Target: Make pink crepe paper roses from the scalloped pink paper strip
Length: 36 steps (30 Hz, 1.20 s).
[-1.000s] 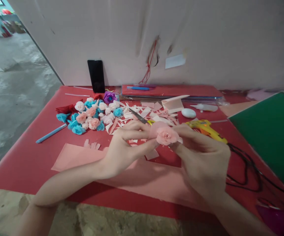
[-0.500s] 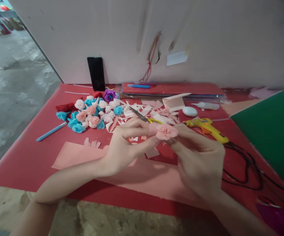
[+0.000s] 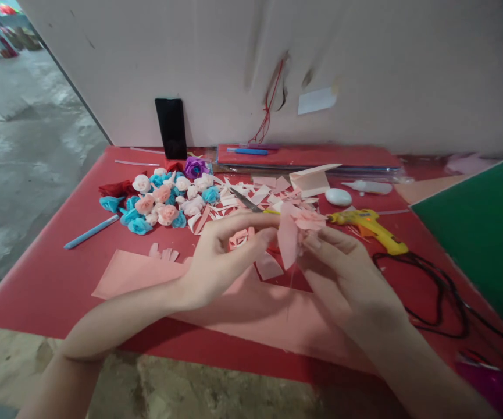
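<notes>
A pink paper rose is pinched between the thumb and fingers of my right hand, just above the table. One pale pink petal stands out from the rose's left side, and a thin strand hangs below it. My left hand is beside that petal, thumb and index finger curved with a gap between them; nothing shows in its grasp. Beneath both hands lies a long strip of pink crepe paper. Behind them are scissors with yellow handles, partly hidden, among paper scraps.
Finished paper roses in several colours cluster at the left. A yellow glue gun with a black cord lies right, near a white oval object and green board. A phone leans on the wall.
The rose has turned and moved slightly right with my right hand, and its loose petal now faces me. My left fingers have come away from the rose.
</notes>
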Each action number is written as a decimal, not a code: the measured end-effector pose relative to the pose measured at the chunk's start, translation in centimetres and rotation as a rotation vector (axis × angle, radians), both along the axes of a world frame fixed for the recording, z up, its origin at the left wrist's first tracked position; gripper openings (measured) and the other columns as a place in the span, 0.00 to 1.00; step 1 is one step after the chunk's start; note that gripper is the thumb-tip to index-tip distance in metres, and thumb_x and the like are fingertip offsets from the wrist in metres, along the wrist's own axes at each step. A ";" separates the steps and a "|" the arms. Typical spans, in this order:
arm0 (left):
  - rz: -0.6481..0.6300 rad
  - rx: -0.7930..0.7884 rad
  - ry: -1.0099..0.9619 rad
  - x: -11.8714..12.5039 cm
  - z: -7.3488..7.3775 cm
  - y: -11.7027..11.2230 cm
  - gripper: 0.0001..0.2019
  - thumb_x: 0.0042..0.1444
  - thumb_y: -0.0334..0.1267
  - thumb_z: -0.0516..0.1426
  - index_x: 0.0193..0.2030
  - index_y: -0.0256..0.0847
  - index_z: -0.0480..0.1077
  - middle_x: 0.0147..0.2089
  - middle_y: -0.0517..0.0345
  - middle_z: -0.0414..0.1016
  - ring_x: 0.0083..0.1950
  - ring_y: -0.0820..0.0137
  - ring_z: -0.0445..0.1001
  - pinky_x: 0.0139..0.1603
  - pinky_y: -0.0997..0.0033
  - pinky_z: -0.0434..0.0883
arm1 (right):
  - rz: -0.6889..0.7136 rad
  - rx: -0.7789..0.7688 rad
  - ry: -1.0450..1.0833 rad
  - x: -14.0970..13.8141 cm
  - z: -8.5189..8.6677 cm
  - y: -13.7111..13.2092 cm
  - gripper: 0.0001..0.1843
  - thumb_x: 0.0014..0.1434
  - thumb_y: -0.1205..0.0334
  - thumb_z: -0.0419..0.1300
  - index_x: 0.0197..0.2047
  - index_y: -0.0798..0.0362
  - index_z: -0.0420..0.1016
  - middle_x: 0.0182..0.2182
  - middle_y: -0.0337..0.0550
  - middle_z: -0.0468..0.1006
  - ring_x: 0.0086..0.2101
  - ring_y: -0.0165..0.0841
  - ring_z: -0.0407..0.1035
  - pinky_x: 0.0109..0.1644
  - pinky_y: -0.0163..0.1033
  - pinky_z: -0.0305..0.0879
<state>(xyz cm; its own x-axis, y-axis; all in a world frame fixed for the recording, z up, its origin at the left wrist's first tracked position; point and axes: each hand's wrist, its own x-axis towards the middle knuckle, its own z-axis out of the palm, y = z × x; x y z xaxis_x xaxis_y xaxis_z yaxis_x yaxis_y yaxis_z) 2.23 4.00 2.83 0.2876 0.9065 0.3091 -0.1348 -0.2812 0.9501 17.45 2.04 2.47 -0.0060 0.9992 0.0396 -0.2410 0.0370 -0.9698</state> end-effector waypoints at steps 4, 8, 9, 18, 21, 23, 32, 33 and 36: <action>-0.009 0.035 -0.030 0.3 0.1 -0.1 0.03 0.49 0.32 0.61 0.29 0.41 0.76 0.29 0.60 0.77 0.31 0.72 0.72 0.35 0.71 0.69 | 0.055 -0.019 0.002 0.1 -0.2 -0.3 0.08 0.47 0.55 0.66 0.22 0.46 0.75 0.15 0.33 0.70 0.15 0.27 0.64 0.17 0.33 0.62; 0.001 0.063 -0.065 0.6 -0.3 -0.1 0.01 0.48 0.34 0.63 0.27 0.42 0.76 0.29 0.60 0.78 0.33 0.71 0.73 0.39 0.68 0.69 | 0.060 0.024 -0.022 0.1 -0.3 -0.7 0.08 0.48 0.54 0.66 0.22 0.46 0.74 0.14 0.33 0.71 0.15 0.28 0.65 0.16 0.33 0.63; 0.009 0.062 -0.063 0.7 -0.4 -0.2 0.02 0.48 0.35 0.63 0.27 0.42 0.75 0.29 0.60 0.78 0.33 0.70 0.73 0.39 0.68 0.69 | 0.055 0.027 -0.041 0.1 -0.2 -0.8 0.09 0.48 0.54 0.66 0.22 0.46 0.74 0.14 0.33 0.71 0.16 0.29 0.66 0.16 0.33 0.64; 0.055 0.054 -0.061 0.7 -0.5 -0.3 0.08 0.46 0.43 0.64 0.26 0.41 0.74 0.29 0.58 0.78 0.34 0.69 0.73 0.39 0.66 0.70 | 0.014 0.154 -0.192 -0.1 0.4 -0.8 0.11 0.51 0.57 0.64 0.20 0.47 0.72 0.14 0.33 0.70 0.15 0.28 0.65 0.14 0.31 0.61; 0.050 0.049 -0.057 0.6 -0.5 -0.2 0.05 0.45 0.36 0.64 0.26 0.40 0.72 0.29 0.58 0.77 0.35 0.69 0.73 0.41 0.67 0.69 | -0.009 0.197 -0.227 -0.1 0.4 -0.9 0.08 0.51 0.62 0.63 0.21 0.46 0.74 0.14 0.32 0.72 0.14 0.27 0.66 0.13 0.30 0.59; 0.029 0.037 -0.034 0.6 -0.5 -0.2 0.04 0.45 0.32 0.63 0.28 0.40 0.71 0.31 0.59 0.76 0.35 0.70 0.73 0.41 0.68 0.69 | -0.039 0.196 -0.217 -0.1 0.3 -1.0 0.07 0.51 0.65 0.63 0.23 0.45 0.77 0.16 0.33 0.74 0.16 0.28 0.68 0.15 0.30 0.62; 0.246 0.600 0.164 -0.2 0.3 0.1 0.08 0.50 0.31 0.58 0.35 0.45 0.63 0.33 0.60 0.69 0.37 0.69 0.68 0.45 0.62 0.65 | -0.222 0.223 -0.250 -0.2 0.5 -1.7 0.08 0.47 0.71 0.64 0.23 0.46 0.77 0.18 0.32 0.74 0.22 0.26 0.69 0.27 0.30 0.68; 0.290 0.676 0.192 -0.2 0.4 0.1 0.09 0.48 0.33 0.60 0.33 0.46 0.62 0.31 0.62 0.69 0.35 0.69 0.68 0.47 0.60 0.64 | -0.223 0.240 -0.253 -0.4 0.4 -1.7 0.08 0.48 0.71 0.63 0.24 0.46 0.77 0.18 0.33 0.74 0.23 0.26 0.69 0.28 0.31 0.68; 0.336 0.734 0.246 -0.2 0.6 0.0 0.12 0.42 0.38 0.64 0.28 0.48 0.62 0.26 0.66 0.69 0.33 0.67 0.68 0.56 0.53 0.59 | -0.261 0.284 -0.295 -0.7 0.3 -1.9 0.09 0.46 0.73 0.63 0.23 0.48 0.75 0.20 0.33 0.75 0.25 0.27 0.69 0.30 0.32 0.68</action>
